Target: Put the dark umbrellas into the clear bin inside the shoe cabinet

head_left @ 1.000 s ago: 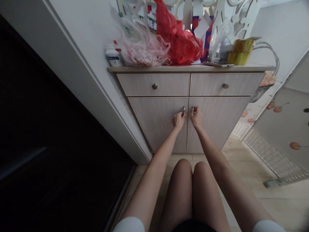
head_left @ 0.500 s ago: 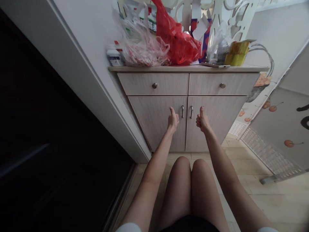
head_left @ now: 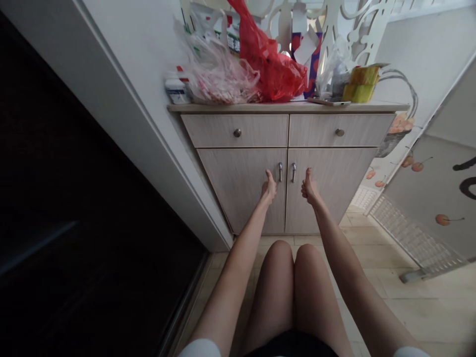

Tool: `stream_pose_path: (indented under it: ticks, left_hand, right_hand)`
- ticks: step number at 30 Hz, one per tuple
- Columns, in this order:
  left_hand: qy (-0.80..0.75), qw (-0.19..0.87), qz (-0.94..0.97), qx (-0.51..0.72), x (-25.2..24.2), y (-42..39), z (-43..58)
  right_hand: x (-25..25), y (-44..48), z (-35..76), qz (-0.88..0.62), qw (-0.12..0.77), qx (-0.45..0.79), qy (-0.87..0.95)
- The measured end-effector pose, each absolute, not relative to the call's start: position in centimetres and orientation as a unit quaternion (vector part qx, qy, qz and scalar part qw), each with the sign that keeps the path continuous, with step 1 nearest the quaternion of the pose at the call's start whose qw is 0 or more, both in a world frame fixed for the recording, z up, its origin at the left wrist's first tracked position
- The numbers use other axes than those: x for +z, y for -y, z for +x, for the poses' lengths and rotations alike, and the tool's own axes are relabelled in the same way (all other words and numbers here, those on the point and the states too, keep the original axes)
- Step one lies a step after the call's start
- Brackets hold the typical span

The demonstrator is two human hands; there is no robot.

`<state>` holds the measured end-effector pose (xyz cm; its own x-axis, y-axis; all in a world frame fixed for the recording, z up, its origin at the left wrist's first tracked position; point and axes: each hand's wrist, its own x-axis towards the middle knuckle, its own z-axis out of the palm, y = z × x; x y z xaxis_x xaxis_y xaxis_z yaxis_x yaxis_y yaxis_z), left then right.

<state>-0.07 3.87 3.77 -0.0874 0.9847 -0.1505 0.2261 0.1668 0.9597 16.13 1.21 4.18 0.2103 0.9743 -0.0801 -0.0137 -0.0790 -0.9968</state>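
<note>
Handles [head_left: 280, 172] of shiny metal, slim and ridged lower down, stand upright on the flat, wood-grained doors [head_left: 238, 181] of a pale cabinet [head_left: 264, 131], the left hand [head_left: 269, 188] and right hand [head_left: 309, 190] just outside them, apart from the metal, arms [head_left: 238, 267] outstretched, thumbs [head_left: 308, 175] raised and fingers [head_left: 304, 191] curled in narrow.

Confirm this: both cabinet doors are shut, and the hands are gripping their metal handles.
The grip is wrong: the head view shows the left hand and right hand apart from the metal handles. Both cabinet doors are shut, as stated.
</note>
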Motion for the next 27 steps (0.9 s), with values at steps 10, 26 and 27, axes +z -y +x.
stream_pose_path:
  ticks: [10,26,27]
  left_hand:
    - [-0.634,0.214,0.590,0.451,3.5,-5.6,0.6]
    - [-0.615,0.129,0.651,0.426,2.3,-5.4,1.9]
    - [-0.613,0.129,0.648,0.433,2.2,-4.8,1.8]
  right_hand:
    - [2.8,-4.2,15.8,-0.585,0.600,0.188,0.513]
    - [0.8,-6.3,14.6,-0.596,0.544,0.120,0.578]
    - [0.7,-5.6,14.8,-0.593,0.546,0.122,0.579]
